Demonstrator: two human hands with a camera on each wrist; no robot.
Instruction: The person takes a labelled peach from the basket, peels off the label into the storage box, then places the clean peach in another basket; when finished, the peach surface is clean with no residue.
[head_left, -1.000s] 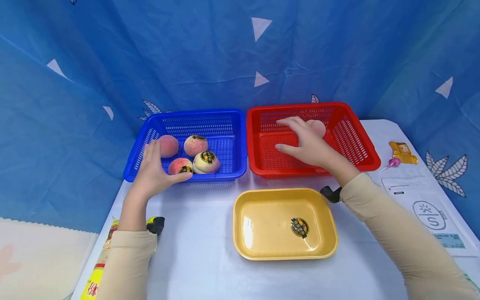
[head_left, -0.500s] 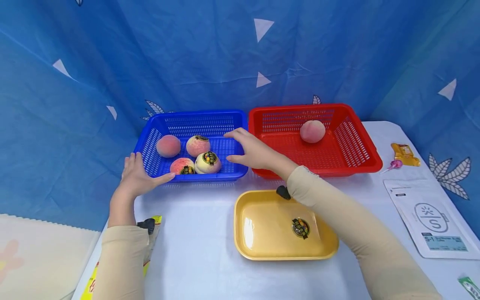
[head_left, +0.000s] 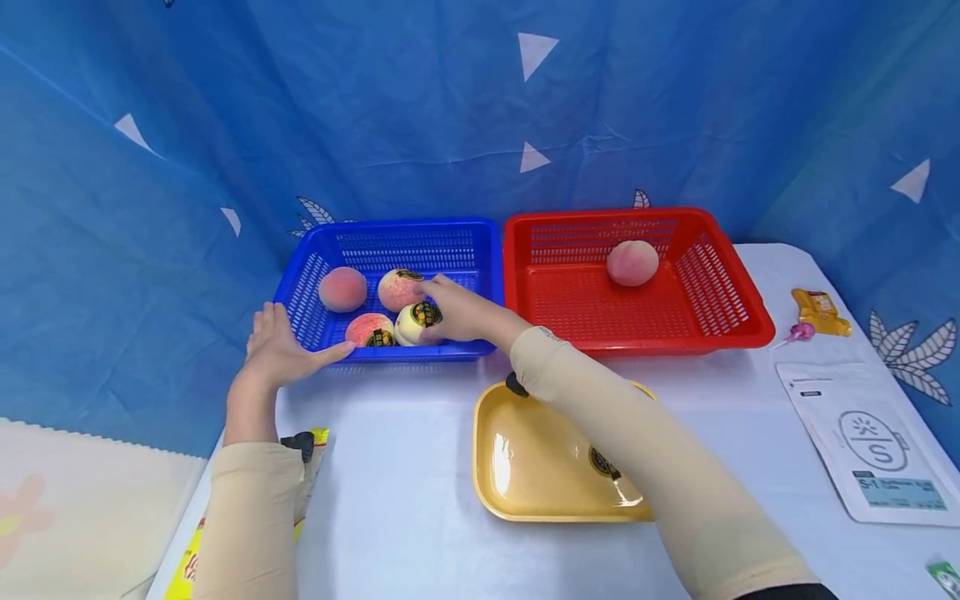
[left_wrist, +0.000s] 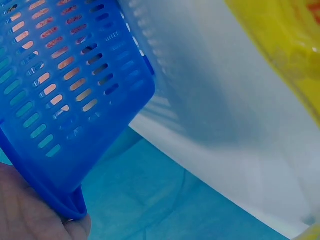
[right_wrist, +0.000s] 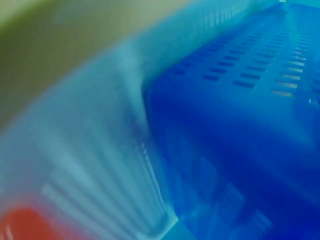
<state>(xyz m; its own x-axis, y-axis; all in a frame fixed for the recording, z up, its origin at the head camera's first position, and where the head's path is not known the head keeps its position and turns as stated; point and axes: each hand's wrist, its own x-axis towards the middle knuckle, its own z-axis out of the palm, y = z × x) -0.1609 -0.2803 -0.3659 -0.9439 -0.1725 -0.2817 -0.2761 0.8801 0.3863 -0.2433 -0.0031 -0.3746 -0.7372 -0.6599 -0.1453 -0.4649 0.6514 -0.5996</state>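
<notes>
**Right hand (head_left: 461, 312) at a pale cream, round, matte peach (head_left: 411, 332) inside a blue, slotted plastic basket (head_left: 420, 355)**

A creased blue curtain (head_left: 420, 108) with white triangles hangs behind a bench (head_left: 390, 483) covered in smooth white cloth. On it, just right of the blue basket, stands a red, slotted plastic basket (head_left: 645, 342). Nearer lies a glossy yellow, round-cornered shallow tray (head_left: 525, 467), partly hidden by the right sleeve. A flat white pouch (head_left: 870, 450) lies at the right.

The left hand's fingers are spread at the blue basket's left front corner, thumb stretched along the rim, seemingly steadying it. The right hand's fingers and thumb bend around the pale peach's right side; I cannot tell whether they grip it, and the right wrist view is blurred.

The step appears to be picking up this peach; the next move calls for a secure, gentle hold and a lift above the rim.

The blue basket holds 4 softly fuzzy-looking peaches, the pale 1 at the front beside a red-and-yellow peach (head_left: 366, 329). The red basket holds 1 pink peach (head_left: 632, 263). Smallest: a crinkled gold sweet wrapper (head_left: 821, 311) and a pink lollipop (head_left: 802, 331).
</notes>
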